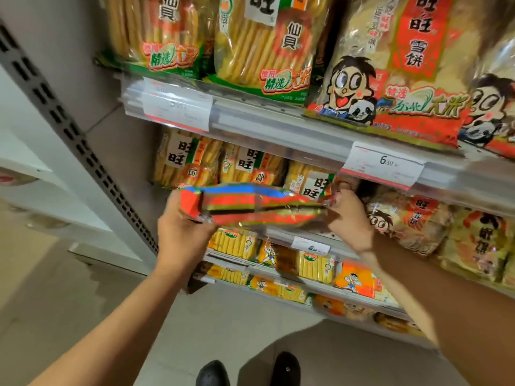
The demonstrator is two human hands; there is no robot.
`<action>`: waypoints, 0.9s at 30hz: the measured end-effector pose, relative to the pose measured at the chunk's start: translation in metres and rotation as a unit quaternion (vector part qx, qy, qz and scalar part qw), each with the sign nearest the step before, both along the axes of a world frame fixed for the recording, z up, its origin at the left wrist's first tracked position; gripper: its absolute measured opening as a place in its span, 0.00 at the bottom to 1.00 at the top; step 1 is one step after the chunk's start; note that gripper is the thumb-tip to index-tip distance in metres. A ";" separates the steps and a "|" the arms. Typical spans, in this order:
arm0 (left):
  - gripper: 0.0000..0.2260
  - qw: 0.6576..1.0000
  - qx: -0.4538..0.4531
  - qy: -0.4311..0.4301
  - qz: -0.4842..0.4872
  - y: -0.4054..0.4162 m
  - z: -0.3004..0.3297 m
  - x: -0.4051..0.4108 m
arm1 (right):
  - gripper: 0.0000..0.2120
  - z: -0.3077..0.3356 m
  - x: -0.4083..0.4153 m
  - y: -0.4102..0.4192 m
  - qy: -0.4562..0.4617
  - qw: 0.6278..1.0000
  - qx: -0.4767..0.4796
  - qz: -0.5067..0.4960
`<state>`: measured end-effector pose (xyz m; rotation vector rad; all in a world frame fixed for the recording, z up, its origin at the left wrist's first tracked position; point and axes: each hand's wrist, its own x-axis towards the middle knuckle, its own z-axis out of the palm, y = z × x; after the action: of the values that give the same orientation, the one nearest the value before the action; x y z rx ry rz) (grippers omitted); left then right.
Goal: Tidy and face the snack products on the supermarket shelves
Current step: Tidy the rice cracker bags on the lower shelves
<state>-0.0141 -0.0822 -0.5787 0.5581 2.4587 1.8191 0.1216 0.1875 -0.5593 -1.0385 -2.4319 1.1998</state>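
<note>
A person is standing at a supermarket snack shelving unit (278,126), holding a red, blue and green snack bag (250,204) flat and edge-on between both hands, just in front of the second shelf from the top. The left hand (184,232) is gripping the bag's left end, its fingers (174,203) curling round the crimped seal, while the right hand (348,218) is pinching the bag's right end, near a row of yellow rice-cracker packs (245,162) standing upright at the far side of that shelf. On the shelf above, larger yellow cracker bags (264,45) are leaning forward on the left, and a red-and-white bag bearing a cartoon boy and panda (395,79) is overhanging the shelf edge on the right. Two white price tags are sitting in the clear rail below them, a left price tag (175,107) and a right price tag (384,165) reading 6.50. Smaller red cartoon packs (409,221) are lying to the right of the held bag, and lower shelves are carrying small yellow and orange packets (315,266). A grey perforated upright (69,121) is running down the unit's left side. Nearest the onlooker, the person's black shoes (248,371) are resting on a pale tiled floor (83,288).
</note>
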 end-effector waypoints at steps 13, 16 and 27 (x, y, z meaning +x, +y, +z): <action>0.25 0.990 -0.047 -0.130 0.032 -0.121 -0.039 0.014 | 0.29 -0.015 -0.084 -0.096 0.038 0.998 -0.002 -0.049; 0.26 0.983 -0.016 -0.180 0.025 -0.124 -0.046 0.021 | 0.29 -0.014 -0.099 -0.106 0.005 0.998 0.034 -0.053; 0.28 0.970 0.010 -0.235 -0.059 -0.080 -0.047 0.027 | 0.25 -0.005 -0.049 -0.096 0.033 0.997 -0.070 -0.016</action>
<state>0.0127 -0.1621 -0.6256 0.2290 2.0506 1.6944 0.0726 0.0914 -0.5640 -1.0546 -2.3012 1.3865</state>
